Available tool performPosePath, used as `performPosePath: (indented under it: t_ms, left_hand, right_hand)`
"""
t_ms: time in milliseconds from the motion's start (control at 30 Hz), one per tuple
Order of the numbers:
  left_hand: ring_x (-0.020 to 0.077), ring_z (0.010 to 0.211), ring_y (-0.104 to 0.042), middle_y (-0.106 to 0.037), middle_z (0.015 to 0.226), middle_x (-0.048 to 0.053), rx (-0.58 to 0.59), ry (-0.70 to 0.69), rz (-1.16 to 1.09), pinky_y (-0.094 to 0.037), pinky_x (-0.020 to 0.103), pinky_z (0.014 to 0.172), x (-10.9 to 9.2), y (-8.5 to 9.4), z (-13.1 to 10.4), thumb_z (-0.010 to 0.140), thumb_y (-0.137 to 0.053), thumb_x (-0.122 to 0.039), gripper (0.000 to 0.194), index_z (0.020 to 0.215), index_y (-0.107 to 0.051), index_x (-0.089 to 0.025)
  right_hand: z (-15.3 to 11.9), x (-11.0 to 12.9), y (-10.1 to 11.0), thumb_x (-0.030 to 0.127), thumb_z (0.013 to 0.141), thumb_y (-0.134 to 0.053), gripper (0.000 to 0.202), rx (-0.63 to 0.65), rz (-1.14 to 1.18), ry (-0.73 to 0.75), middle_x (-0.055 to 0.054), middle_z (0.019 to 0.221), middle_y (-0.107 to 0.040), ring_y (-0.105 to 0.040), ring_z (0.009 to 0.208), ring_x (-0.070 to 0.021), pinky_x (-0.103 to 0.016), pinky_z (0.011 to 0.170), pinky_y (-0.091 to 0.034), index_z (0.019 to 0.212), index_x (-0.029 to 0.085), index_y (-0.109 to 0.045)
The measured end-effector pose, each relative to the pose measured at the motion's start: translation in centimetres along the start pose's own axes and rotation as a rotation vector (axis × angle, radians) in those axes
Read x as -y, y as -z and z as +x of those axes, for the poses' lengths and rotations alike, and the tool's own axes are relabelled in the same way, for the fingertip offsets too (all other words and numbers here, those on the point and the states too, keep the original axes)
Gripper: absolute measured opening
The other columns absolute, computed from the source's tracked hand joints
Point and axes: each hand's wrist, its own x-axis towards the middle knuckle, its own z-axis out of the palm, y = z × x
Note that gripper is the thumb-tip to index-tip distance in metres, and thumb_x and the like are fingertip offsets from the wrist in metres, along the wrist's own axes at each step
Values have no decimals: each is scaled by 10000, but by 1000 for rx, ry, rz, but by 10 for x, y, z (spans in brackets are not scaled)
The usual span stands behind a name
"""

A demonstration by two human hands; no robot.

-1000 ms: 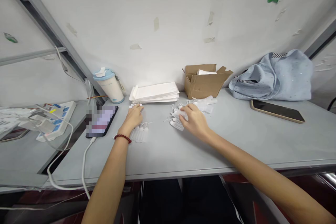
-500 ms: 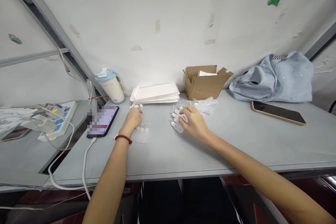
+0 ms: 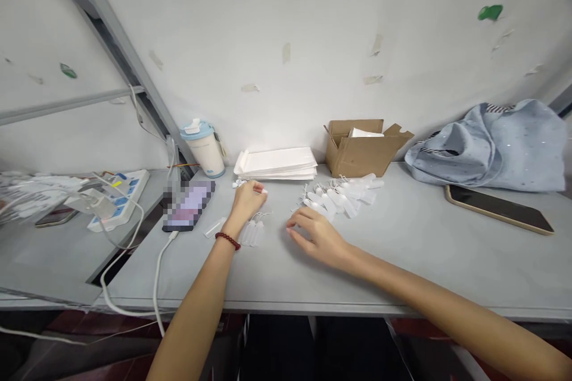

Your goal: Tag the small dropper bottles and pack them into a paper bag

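My left hand (image 3: 247, 201), a dark red bead bracelet on its wrist, is closed, and a small white piece (image 3: 264, 191) shows at its fingertips. Just below it lies a short row of translucent white tag-like pieces (image 3: 254, 233) with thin white strings, partly hidden by the wrist. Small white bits (image 3: 238, 183) sit behind the left hand. My right hand (image 3: 316, 234) is open, fingers curved and apart, with nothing visible in it. It hovers in front of a loose pile of similar translucent stringed pieces (image 3: 344, 197).
Behind the hands are a stack of white cards or envelopes (image 3: 277, 162) and an open cardboard box (image 3: 361, 156). A cup (image 3: 205, 152) and a charging phone (image 3: 192, 205) stand left, near a power strip (image 3: 129, 190). On the right are a blue cloth bag (image 3: 496, 155) and another phone (image 3: 498, 208).
My right hand has drawn back from the pile toward me and left its pieces. My left hand's fingers have turned rightward, showing a white piece. The whole view has shifted slightly.
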Motion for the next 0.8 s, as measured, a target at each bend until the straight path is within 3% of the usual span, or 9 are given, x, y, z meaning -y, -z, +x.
performPosePath:
  t_ms: [167, 333, 533, 800]
  left_hand:
    - [167, 655, -665, -714, 778, 57, -36, 4, -98, -516, 267, 667, -9, 3, -4, 705, -590, -199, 189, 873, -644, -131]
    - [176, 721, -666, -714, 874, 95, -89, 3, -142, -513, 279, 691, -9, 4, -3, 741, -573, -242, 235, 918, -653, -109]
    - [177, 753, -645, -709, 889, 90, -165, -12, -128, -493, 302, 769, -10, 4, -4, 740, -574, -221, 236, 924, -666, -105]
    - [157, 698, -628, -708, 872, 64, -198, -44, -128, -487, 289, 747, -13, 5, -6, 750, -584, -231, 211, 908, -668, -120]
  right_hand:
    - [29, 13, -16, 205, 867, -474, 229, 106, 0, -145, -42, 650, -654, -555, 560, -127, -236, 532, -370, 713, 148, -633]
    - [55, 22, -36, 312, 794, -536, 302, 212, -79, -253, -78, 562, -637, -564, 521, -170, -259, 463, -289, 543, 162, -612]
    - [63, 30, -39, 334, 774, -514, 281, 311, -145, -302, -131, 684, -694, -636, 619, -222, -273, 489, -324, 660, 137, -680]
    - [67, 34, -35, 362, 765, -496, 307, 380, -174, -348, -127, 816, -718, -658, 719, -226, -263, 542, -378, 776, 132, -700]
